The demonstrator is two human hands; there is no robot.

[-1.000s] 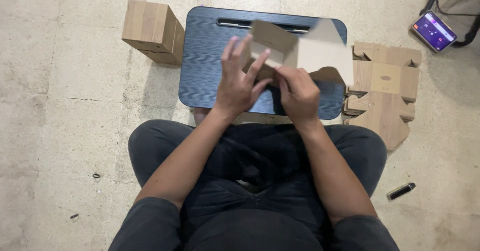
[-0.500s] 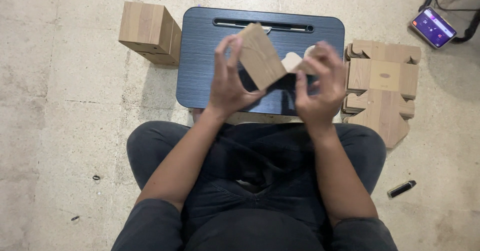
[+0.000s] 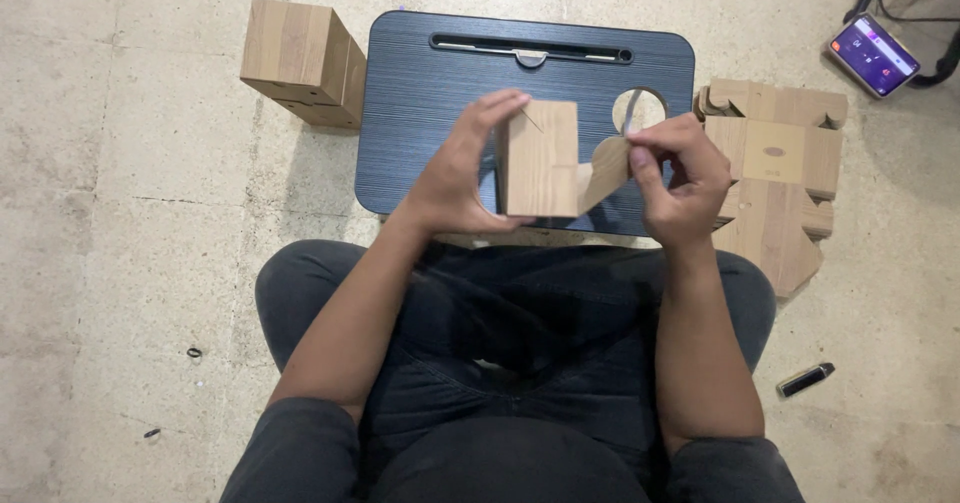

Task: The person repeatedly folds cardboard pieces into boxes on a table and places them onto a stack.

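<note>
I hold a small wood-grain cardboard box (image 3: 540, 158) above a dark blue lap tray (image 3: 420, 93). My left hand (image 3: 455, 173) grips the box's left side, fingers curled over its top edge. My right hand (image 3: 680, 178) pinches a rounded flap (image 3: 605, 168) that sticks out from the box's right side. The box stands upright with its long face toward me, partly folded into shape.
A finished wood-grain box (image 3: 300, 63) sits on the tiled floor left of the tray. A stack of flat box blanks (image 3: 775, 173) lies to the right. A phone (image 3: 875, 55) with a lit screen is at far right, a small black object (image 3: 805, 380) by my right knee.
The cardboard went from a loose, open sheet to an upright box shape. My left hand shifted to its left side, and my right hand moved out to pinch the side flap.
</note>
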